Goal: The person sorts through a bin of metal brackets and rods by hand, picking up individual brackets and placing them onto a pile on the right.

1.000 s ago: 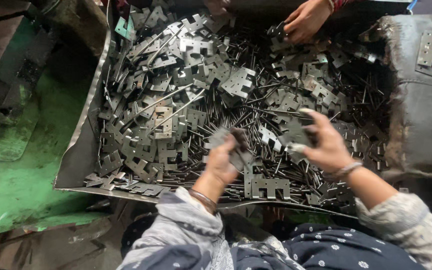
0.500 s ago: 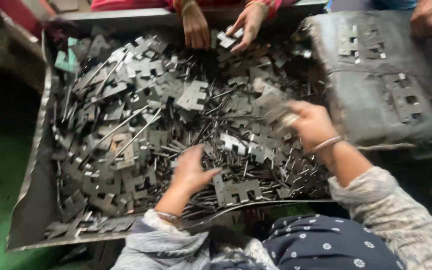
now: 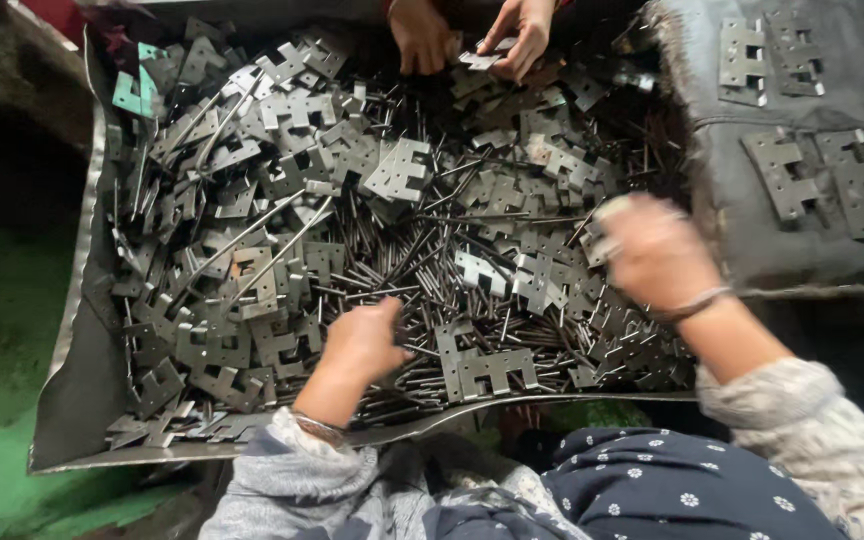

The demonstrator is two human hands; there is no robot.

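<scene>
**Two hands in a tray of plates and rods**

The left hand (image 3: 364, 338) rests on the heap near the front edge of the tray (image 3: 72, 400), fingers curled down into the thin rods (image 3: 422, 285). Whether it has pinched any of them cannot be told, since the fingertips are hidden under the hand.

The right hand (image 3: 655, 250) hovers over the right side of the heap and is blurred. Its fingers look loosely bent, and something pale shows at the fingertips, but what it holds, if anything, cannot be made out. A bangle (image 3: 694, 303) circles that wrist; another sits on the left wrist.

The tray is full of flat grey notched plates (image 3: 397, 170) mixed with the rods, both far too many to count. The rods lie thickest through the middle, just ahead of the left hand. One teal piece (image 3: 132, 95) lies at the far left corner.

At the far edge, two hands of another person (image 3: 472, 35) are at work, one holding a plate (image 3: 479, 60) between its fingers.

To the right of the tray, a dark cloth-covered surface (image 3: 832, 250) carries about five plates laid out singly: two at the top (image 3: 742, 50) and three lower down (image 3: 782, 175).

A green floor (image 3: 2, 470) shows at the left.
</scene>
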